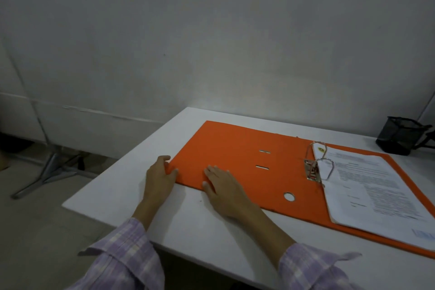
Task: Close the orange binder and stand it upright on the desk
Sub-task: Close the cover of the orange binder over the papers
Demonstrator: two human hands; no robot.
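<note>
An orange binder (235, 162) is seen lying open and flat on a white worktop (131, 186), viewed from above and slightly behind the person's arms. Its empty left cover is spread toward the worktop's left corner, and two narrow slots and a round finger hole are visible in it. A metal ring mechanism (315, 165) is raised at the binder's middle, with its rings shut. A stack of printed white papers (369, 190) is threaded on the rings and laid over the right cover.

The left hand (160, 176) is placed at the near left corner of the open cover, with the fingers curled around the corner's edge and the thumb on top of it. The right hand (223, 188) is laid flat and relaxed on the same cover, palm down, gripping nothing. Checked lilac sleeves (127, 249) are worn on both arms.

A black mesh pen holder (400, 135) is set at the far right of the worktop, apart from the binder.
</note>
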